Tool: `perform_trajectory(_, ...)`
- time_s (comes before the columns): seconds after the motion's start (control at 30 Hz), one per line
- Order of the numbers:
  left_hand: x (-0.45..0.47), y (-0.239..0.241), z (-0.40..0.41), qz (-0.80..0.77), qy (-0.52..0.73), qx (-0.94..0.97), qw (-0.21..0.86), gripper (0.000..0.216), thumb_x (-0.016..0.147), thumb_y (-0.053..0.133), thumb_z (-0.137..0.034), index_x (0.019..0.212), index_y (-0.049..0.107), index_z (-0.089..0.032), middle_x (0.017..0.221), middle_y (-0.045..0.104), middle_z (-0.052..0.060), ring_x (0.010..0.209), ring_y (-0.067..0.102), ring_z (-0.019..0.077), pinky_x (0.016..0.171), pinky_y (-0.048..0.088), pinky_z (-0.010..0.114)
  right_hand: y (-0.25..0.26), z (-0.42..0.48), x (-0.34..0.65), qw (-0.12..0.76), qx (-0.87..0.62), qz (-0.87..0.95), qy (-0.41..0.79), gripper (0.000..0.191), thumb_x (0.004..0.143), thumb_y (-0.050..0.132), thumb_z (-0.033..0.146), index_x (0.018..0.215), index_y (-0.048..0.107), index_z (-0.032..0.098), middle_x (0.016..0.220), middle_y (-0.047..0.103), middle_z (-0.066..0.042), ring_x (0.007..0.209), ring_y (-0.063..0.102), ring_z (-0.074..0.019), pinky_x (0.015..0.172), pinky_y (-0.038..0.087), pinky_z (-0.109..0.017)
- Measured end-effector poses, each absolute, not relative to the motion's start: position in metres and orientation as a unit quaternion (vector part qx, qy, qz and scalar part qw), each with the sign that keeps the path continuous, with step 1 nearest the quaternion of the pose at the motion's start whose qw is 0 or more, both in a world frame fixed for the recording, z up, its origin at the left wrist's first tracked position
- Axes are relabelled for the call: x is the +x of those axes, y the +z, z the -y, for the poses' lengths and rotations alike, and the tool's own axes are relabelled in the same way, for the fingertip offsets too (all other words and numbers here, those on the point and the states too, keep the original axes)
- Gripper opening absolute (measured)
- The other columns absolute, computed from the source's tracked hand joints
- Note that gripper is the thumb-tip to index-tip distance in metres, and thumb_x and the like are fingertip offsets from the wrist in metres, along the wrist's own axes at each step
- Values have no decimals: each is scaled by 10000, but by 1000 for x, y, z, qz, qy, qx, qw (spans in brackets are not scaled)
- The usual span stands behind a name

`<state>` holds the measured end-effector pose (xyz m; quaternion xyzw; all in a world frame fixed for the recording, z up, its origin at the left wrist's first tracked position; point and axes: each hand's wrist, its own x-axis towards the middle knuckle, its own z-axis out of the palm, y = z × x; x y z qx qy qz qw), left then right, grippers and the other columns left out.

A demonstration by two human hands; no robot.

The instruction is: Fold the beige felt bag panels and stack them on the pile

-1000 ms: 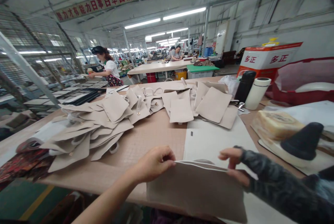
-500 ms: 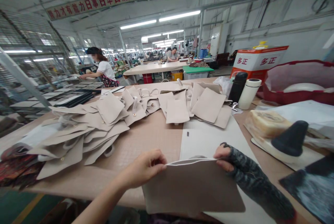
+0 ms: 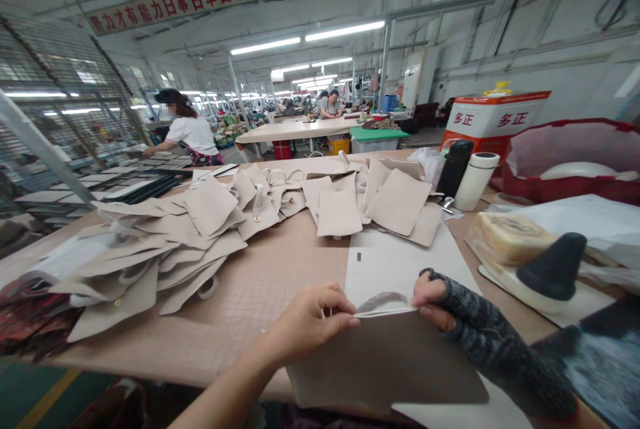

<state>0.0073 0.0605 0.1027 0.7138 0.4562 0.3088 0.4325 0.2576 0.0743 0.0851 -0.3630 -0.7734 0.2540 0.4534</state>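
Between my hands is a beige bag panel (image 3: 390,362), flat and made of two layers, with pale edges along its top. My left hand (image 3: 320,315) pinches the top edge near its middle, thumb and fingers pressed together. At the right end of that edge, my right hand (image 3: 435,302) grips the panel; a dark grey knitted sleeve covers its wrist and palm. Behind the top edge a grey curved strap (image 3: 383,301) shows. Beneath the panel lies a white sheet (image 3: 415,255) on the brown-covered table (image 3: 280,275).
Beige bag pieces (image 3: 195,242) with straps are heaped at left, more (image 3: 340,209) at the back. Rightward stand a black bottle (image 3: 454,165), a white bottle (image 3: 477,181), a dark cone-shaped object (image 3: 553,267) and a red-rimmed bag (image 3: 570,169). A co-worker (image 3: 190,132) stands beyond at left.
My left hand has slid right along the top edge, closer to my right hand. The two layers sit closer together there, and the grey strap shows more. The co-worker has leaned left.
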Motion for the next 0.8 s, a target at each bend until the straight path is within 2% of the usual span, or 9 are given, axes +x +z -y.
perform_trajectory(0.27, 25, 107, -62, -435, 324, 721, 431, 61, 739, 675, -137, 765, 728, -153, 732, 588, 3, 677, 537, 116, 672, 420, 213, 81, -70, 246, 459, -343, 769, 286, 129, 853, 521, 282, 764, 608, 246, 696, 584, 15, 654, 580, -138, 606, 506, -219)
perform_trajectory(0.4, 30, 107, -61, -423, 314, 748, 405, 73, 762, 655, -136, 777, 721, -162, 752, 594, 6, 711, 553, 122, 682, 427, 207, 75, -68, 245, 472, -359, 764, 255, 111, 849, 538, 287, 778, 614, 250, 750, 628, 11, 763, 611, -156, 743, 515, -234)
perform_trajectory(0.5, 35, 106, -60, -415, 307, 778, 357, 103, 791, 607, -128, 787, 706, -158, 756, 590, 13, 725, 556, 127, 690, 428, 208, 66, -67, 246, 465, -388, 766, 215, 115, 866, 522, 304, 825, 618, 258, 805, 655, 12, 803, 625, -152, 769, 517, -226)
perform_trajectory(0.57, 40, 104, -60, -415, 303, 797, 317, 122, 804, 575, -121, 787, 692, -152, 753, 588, 22, 735, 555, 134, 698, 427, 212, 60, -65, 245, 458, -409, 773, 159, 160, 874, 515, 331, 979, 613, 261, 894, 678, -5, 836, 640, -159, 769, 528, -243)
perform_trajectory(0.63, 45, 102, -60, -422, 294, 808, 288, 126, 807, 559, -129, 771, 676, -156, 750, 591, 28, 745, 558, 144, 697, 427, 216, 56, -62, 244, 452, -410, 791, 45, 240, 873, 510, 353, 1066, 596, 238, 946, 686, -46, 872, 646, -197, 766, 536, -306)
perform_trajectory(0.67, 48, 101, -58, -427, 287, 810, 280, 131, 811, 550, -140, 763, 670, -162, 753, 594, 31, 751, 561, 149, 694, 429, 218, 56, -58, 242, 441, -408, 799, -23, 231, 875, 501, 350, 1035, 608, 222, 921, 688, -67, 859, 646, -218, 744, 535, -338)
perform_trajectory(0.73, 52, 99, -53, -433, 275, 812, 279, 163, 835, 524, -188, 746, 660, -177, 767, 601, 37, 753, 569, 155, 688, 439, 217, 60, -49, 240, 399, -419, 802, -145, 218, 892, 456, 326, 832, 627, 205, 784, 670, -80, 763, 636, -234, 662, 516, -360)
perform_trajectory(0.8, 52, 95, -49, -424, 266, 813, 299, 222, 869, 498, -286, 745, 658, -194, 776, 609, 37, 741, 575, 156, 680, 455, 211, 67, -39, 239, 355, -458, 792, -192, 296, 909, 406, 332, 721, 592, 200, 678, 626, -64, 655, 597, -202, 600, 485, -328)
